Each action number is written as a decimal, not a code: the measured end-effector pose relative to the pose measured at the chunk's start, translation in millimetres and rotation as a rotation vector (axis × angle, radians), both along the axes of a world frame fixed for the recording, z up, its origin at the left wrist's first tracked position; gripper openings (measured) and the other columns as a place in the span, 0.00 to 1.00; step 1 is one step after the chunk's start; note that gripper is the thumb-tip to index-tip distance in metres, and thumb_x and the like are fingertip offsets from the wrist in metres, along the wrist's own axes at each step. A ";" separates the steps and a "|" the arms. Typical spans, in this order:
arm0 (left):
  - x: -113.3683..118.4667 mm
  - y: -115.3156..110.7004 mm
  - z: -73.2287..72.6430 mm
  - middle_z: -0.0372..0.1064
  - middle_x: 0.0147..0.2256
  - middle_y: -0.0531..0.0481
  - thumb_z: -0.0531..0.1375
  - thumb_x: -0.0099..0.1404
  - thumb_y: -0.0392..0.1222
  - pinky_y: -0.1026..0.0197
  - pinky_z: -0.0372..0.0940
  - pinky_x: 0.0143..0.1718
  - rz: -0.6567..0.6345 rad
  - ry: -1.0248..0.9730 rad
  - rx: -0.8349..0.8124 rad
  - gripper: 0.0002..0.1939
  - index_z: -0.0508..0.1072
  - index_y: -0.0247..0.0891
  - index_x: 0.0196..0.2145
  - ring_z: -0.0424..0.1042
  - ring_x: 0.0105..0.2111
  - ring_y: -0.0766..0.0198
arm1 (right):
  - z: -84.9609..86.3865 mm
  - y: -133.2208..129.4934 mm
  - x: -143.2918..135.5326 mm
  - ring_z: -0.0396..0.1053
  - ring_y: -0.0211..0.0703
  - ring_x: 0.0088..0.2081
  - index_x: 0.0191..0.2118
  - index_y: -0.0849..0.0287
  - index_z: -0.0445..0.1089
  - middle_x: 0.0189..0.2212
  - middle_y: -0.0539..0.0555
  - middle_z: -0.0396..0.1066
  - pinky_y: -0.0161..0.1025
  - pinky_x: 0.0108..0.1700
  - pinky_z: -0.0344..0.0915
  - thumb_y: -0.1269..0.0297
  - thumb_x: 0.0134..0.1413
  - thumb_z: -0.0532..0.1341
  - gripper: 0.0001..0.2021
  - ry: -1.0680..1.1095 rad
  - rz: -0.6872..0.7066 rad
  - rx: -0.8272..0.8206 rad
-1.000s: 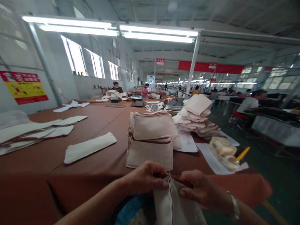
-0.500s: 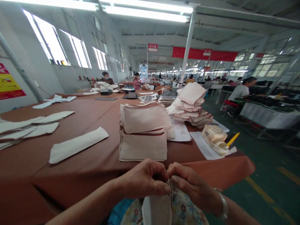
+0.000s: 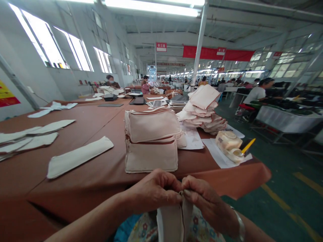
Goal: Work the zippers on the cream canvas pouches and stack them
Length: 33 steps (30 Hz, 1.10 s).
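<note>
A pale fabric piece (image 3: 170,222) with a dark seam hangs over my lap, below the table's front edge. My left hand (image 3: 157,190) pinches its top edge between thumb and fingers. Close beside it, my right hand (image 3: 205,198), with a bracelet at the wrist, pinches the same edge; the fingertips of both hands nearly touch. Just beyond my hands, two stacks of pale pieces stand on the brown table, a nearer stack (image 3: 151,157) and a farther one (image 3: 155,125).
On the brown table (image 3: 88,163) lie one long pale piece (image 3: 80,157) and more strips at left. A loose pile (image 3: 202,107), papers and a glue container (image 3: 228,143) with a yellow-handled tool (image 3: 248,146) are at right. People sit farther off.
The view has shifted slightly, so the table things appear a little further left. More of the piece shows right of the seam, and my fingertips have drawn slightly closer together.
</note>
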<state>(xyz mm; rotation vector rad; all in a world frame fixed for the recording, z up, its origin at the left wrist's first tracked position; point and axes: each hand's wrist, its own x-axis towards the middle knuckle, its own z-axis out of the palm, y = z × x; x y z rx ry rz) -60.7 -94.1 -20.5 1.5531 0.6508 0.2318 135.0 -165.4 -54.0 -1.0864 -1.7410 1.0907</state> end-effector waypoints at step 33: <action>-12.3 -19.8 -6.8 0.68 0.32 0.50 0.51 0.67 0.34 0.60 0.62 0.29 -0.056 0.306 1.362 0.08 0.69 0.38 0.36 0.68 0.28 0.61 | 3.9 1.1 -14.8 0.56 0.31 0.23 0.31 0.68 0.71 0.22 0.49 0.65 0.31 0.26 0.49 0.61 0.45 0.67 0.13 0.438 -0.126 -0.556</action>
